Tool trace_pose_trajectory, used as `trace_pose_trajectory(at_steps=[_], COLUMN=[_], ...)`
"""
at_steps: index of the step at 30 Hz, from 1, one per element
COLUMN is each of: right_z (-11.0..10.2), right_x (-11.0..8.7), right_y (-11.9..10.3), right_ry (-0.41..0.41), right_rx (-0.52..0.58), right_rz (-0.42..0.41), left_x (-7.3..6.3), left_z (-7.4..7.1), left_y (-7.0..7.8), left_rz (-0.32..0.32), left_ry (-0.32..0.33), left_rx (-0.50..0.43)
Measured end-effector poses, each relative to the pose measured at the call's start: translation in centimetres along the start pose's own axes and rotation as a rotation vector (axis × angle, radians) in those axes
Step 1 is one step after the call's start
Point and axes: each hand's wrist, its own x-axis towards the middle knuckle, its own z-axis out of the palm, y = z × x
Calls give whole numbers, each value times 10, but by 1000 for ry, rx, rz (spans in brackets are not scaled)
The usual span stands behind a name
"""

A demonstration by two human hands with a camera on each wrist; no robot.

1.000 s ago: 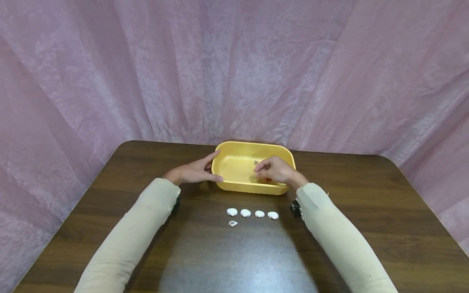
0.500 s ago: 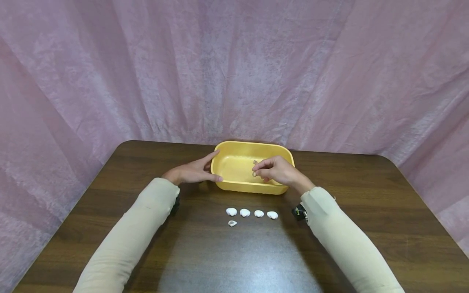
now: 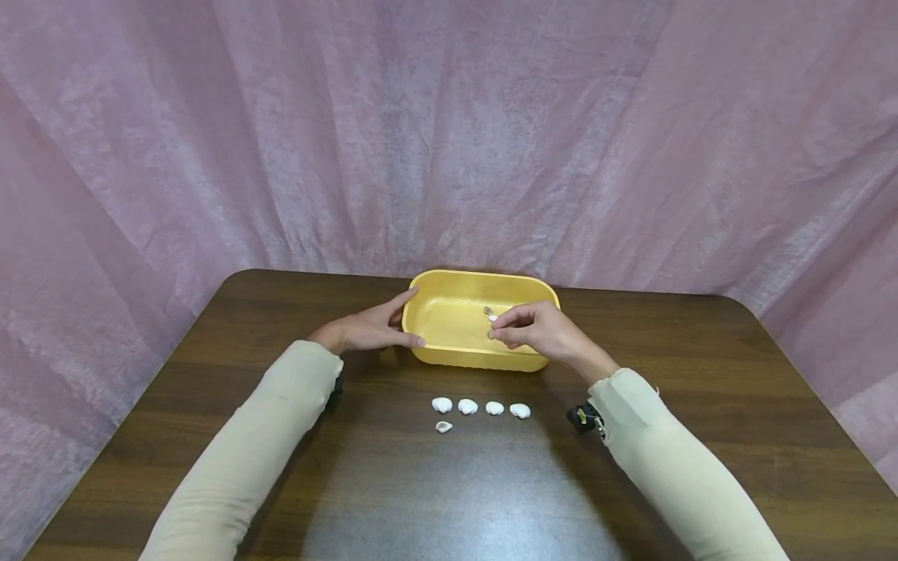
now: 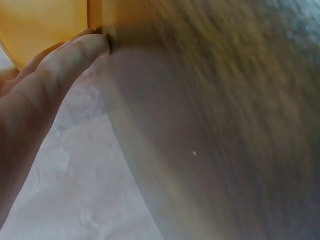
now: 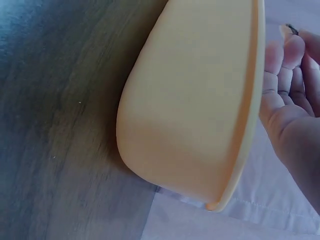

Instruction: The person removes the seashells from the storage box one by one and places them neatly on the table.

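My left hand (image 3: 368, 329) rests against the left end of a yellow plastic bin (image 3: 477, 358), thumb at the front corner and straight fingers toward the back rim. In the left wrist view its fingers (image 4: 82, 50) lie along the bin's wall. Over the bin's right half, my right hand (image 3: 540, 331) pinches a small whitish shell (image 3: 493, 318) between thumb and fingertips. The right wrist view shows a dark edge on that shell (image 5: 291, 30), held above the rim. A small brownish piece (image 3: 487, 310) shows inside the bin, just beyond the fingertips.
Several white ribbed shells (image 3: 468, 407) form a row on the brown wooden table (image 3: 393, 483) in front of the bin. A smaller shell (image 3: 443, 427) lies nearer, below the row's left end. Behind the table hangs a pink curtain (image 3: 449, 140).
My right hand has drawn slightly right and back, and the pinched shell now shows at its fingertips. The left hand has stayed at the bin.
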Motion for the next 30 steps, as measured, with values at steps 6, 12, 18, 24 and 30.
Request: trace_pose_trajectory(at_steps=[6,12,18,24,30], right_z=[1,6,15,24,30], right_x=[-9,-16,-23,-31,-39], right_y=[1,4,8,14,18], right_ry=[-40,-63,-82,-99,-112], right_rx=[-8,34,131,193,231], right_rz=[-39,-15,-32,-41,-5], left_x=[1,1,1,2,2], left_z=[-2,-3,-3,-2,-3], left_y=[-2,-2,-2,-4,-4], left_rz=[1,19,20,28,24], left_ry=[0,-9,-10,-20,-20], left_rx=[-11,-38,-39,-50,-44])
